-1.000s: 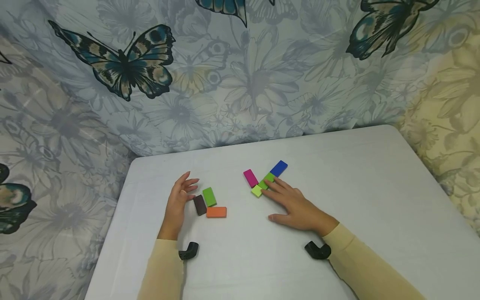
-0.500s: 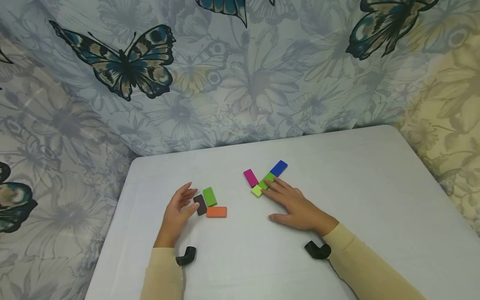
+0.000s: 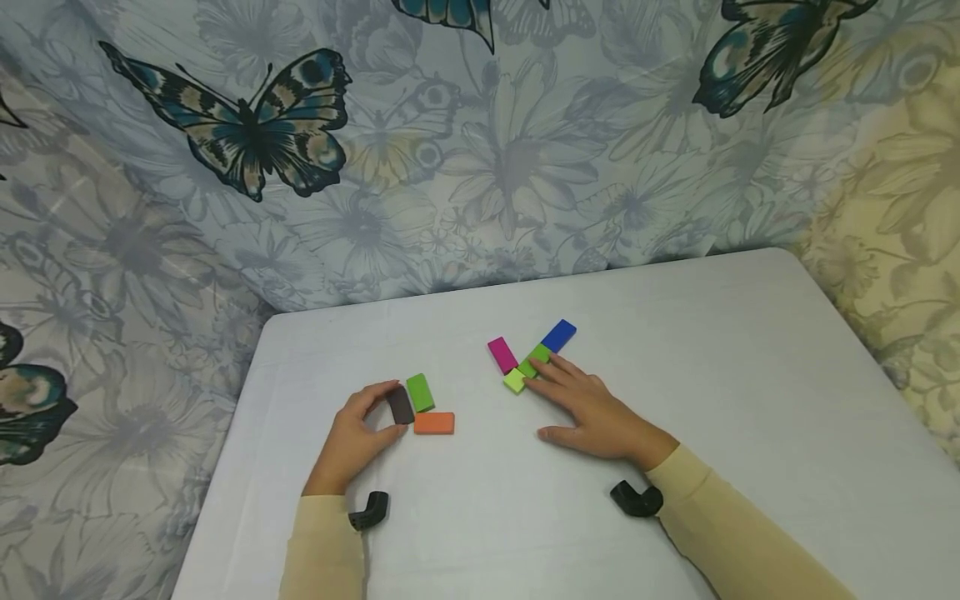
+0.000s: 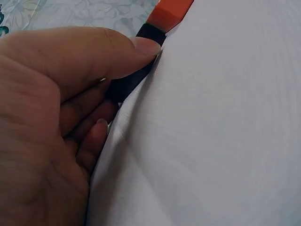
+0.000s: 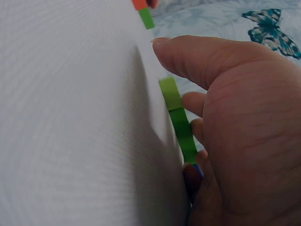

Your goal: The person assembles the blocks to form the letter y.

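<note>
My left hand [image 3: 351,440] pinches a black block [image 3: 400,405] lying on the white table, thumb at its near end and fingertips at its far end. In the left wrist view the thumb presses along the black block [image 4: 136,80]. A green block [image 3: 420,392] and an orange block [image 3: 434,423] lie right beside it. My right hand [image 3: 596,417] is spread, its fingertips resting at a second green block [image 3: 533,362] and a small lime block [image 3: 514,381]. Those two sit end to end in a row with a blue block [image 3: 559,336]; the fingers partly cover the row.
A magenta block [image 3: 502,355] angles off the row near the lime block. The white table [image 3: 480,517] ends at the back against a butterfly-patterned fabric wall [image 3: 450,167]. A black wrist mount [image 3: 369,511] hangs beside the left sleeve, another mount [image 3: 636,500] beside the right.
My left hand has drawn back slightly toward me, and its thumb and fingers have come together on the ends of the black block. The right hand has stayed in place.
</note>
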A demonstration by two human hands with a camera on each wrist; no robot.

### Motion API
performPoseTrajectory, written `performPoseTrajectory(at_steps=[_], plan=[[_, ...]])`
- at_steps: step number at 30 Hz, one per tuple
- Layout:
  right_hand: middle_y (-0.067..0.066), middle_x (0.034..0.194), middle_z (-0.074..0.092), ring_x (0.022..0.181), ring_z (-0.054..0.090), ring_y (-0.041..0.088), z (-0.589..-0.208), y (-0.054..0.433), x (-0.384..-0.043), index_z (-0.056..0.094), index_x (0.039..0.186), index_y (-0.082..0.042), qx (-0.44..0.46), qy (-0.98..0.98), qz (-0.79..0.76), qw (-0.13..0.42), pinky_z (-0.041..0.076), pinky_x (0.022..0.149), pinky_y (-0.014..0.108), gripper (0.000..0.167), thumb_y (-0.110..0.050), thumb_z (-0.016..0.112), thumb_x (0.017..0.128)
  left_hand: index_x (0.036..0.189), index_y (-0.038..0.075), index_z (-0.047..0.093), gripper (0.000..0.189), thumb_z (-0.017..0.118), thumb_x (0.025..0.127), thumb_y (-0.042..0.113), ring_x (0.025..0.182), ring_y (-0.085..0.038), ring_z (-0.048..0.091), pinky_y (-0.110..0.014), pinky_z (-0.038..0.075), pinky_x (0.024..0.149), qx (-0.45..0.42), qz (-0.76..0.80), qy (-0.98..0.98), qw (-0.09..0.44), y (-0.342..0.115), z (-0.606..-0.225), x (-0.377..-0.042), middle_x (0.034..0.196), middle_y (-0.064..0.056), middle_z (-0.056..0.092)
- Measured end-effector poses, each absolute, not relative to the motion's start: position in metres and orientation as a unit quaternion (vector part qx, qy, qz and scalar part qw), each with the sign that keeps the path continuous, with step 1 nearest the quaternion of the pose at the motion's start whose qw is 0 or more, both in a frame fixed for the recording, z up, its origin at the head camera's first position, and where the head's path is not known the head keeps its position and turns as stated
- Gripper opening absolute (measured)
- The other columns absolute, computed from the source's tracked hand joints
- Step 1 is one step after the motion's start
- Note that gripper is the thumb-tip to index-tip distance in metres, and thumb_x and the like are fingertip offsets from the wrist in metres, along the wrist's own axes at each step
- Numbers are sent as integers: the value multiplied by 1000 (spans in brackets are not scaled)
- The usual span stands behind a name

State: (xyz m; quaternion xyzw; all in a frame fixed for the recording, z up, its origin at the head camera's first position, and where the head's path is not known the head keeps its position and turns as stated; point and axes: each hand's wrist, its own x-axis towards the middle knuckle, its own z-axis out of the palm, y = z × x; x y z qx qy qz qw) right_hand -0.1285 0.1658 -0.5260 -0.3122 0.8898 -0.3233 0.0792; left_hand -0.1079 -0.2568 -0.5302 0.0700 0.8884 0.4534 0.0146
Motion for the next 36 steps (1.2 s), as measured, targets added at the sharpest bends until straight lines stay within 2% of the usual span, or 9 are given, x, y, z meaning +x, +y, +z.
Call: performPoseTrajectory(at_steps=[5,12,17,21,29,36], plan=[[3,178,26,165,8,35,-526,166,-128,49,166,-17,-314,890,-323,75,33,113,69,79,-38,81,97,151,15,65,71,93,86,8,143,-28,52,-48,43,118,62,436,898,-7,-259,-533,-110,150,-7,62],[1,179,25,165,7,33,-526,165,-128,49,166,-18,-312,891,-321,76,33,115,69,79,-39,82,97,145,15,70,64,94,86,9,139,-28,56,-49,46,113,37,439,897,-43,-259,-536,-109,147,-8,64],[2,178,25,165,7,34,-527,165,-129,49,166,-18,-313,891,-320,76,33,114,69,79,-39,82,97,143,13,71,62,93,86,5,134,-25,60,-41,49,105,28,448,889,-94,-260,-538,-110,145,-6,66],[2,178,26,165,8,34,-528,165,-128,49,166,-18,-315,891,-318,73,34,114,69,80,-39,82,97,143,9,71,61,93,86,3,130,-26,61,-38,50,102,27,453,884,-115,-260,-539,-111,144,-7,67],[3,178,27,165,8,35,-527,166,-128,49,166,-18,-315,893,-315,71,33,114,69,79,-39,82,97,142,6,71,61,93,86,1,123,-27,64,-43,51,103,18,469,873,-129,-259,-537,-113,142,-8,67],[3,178,27,165,8,35,-526,165,-128,50,166,-17,-315,891,-320,72,34,114,69,79,-38,82,97,142,6,71,60,91,86,-2,130,-21,60,-34,51,107,19,480,864,-149,-259,-539,-114,141,-7,66]])
